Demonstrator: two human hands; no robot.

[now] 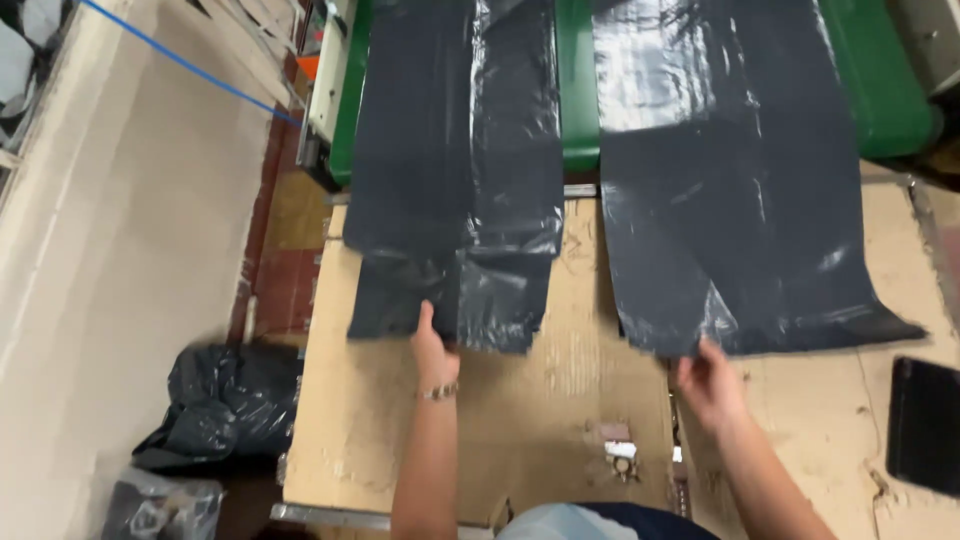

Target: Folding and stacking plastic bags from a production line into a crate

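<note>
Two stacks of dark grey plastic bags come off a green machine (880, 90) onto a cardboard-covered table (540, 400). My left hand (432, 350) grips the near edge of the left stack of bags (450, 200), thumb on top. My right hand (708, 378) reaches the near edge of the right stack of bags (730, 200), fingers touching its lower border. Both stacks lie flat and glossy, hanging from the machine's belt down to the table.
A filled black plastic sack (220, 405) sits on the floor at the left of the table. A dark flat tray (925, 425) lies at the table's right edge. A blue cord (190, 65) runs across the pale floor at upper left.
</note>
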